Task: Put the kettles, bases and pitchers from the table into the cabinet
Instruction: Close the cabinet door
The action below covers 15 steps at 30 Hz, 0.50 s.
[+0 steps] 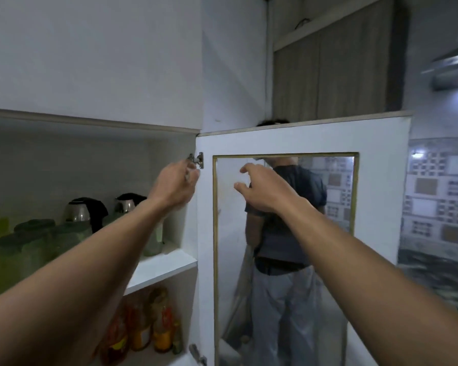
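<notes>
The cabinet stands open, its white shelf (159, 270) holding two steel kettles with black handles, one (80, 212) on the left and one (128, 203) beside it. Several green-lidded pitchers (35, 228) stand in front of them, partly hidden by my left forearm. My left hand (175, 186) is raised at the upper hinge (197, 159), fingers curled by the door's edge; whether it grips anything is unclear. My right hand (262, 188) hovers open in front of the glass pane of the open door (376, 143), holding nothing.
The lower shelf holds several bottles of orange and red liquid (143, 328). Through the door's glass a person (283, 233) stands close behind it. A patterned tiled wall (439, 191) lies to the right, a second hinge (196, 352) at the door's bottom.
</notes>
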Tool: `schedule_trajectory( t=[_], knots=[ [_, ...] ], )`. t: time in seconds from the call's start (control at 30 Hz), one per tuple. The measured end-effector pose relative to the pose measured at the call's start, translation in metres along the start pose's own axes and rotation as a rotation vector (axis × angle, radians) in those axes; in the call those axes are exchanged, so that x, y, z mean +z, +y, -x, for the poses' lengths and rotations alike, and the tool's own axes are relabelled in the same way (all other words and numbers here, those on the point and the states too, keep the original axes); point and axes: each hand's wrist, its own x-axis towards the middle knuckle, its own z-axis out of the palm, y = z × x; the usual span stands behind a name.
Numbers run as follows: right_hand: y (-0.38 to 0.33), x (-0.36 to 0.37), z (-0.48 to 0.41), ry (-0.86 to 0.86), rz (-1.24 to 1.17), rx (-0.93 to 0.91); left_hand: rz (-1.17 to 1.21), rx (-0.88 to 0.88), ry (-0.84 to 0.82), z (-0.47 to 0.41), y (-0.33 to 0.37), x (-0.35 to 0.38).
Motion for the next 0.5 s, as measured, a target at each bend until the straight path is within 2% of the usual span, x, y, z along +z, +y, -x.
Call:
schedule_trajectory(
  t=[0.37, 0.5],
  knots=[
    [0.119, -0.143, 0.026, 0.314, 0.434, 0.043, 0.167, 0.167, 0.017, -0.079, 0.164, 0.072],
    [0.168, -0.181, 0.023, 0.354, 0.519, 0.133, 0.165, 0.266, -0.004, -0.096, 0.226, 0.107]
  ],
)
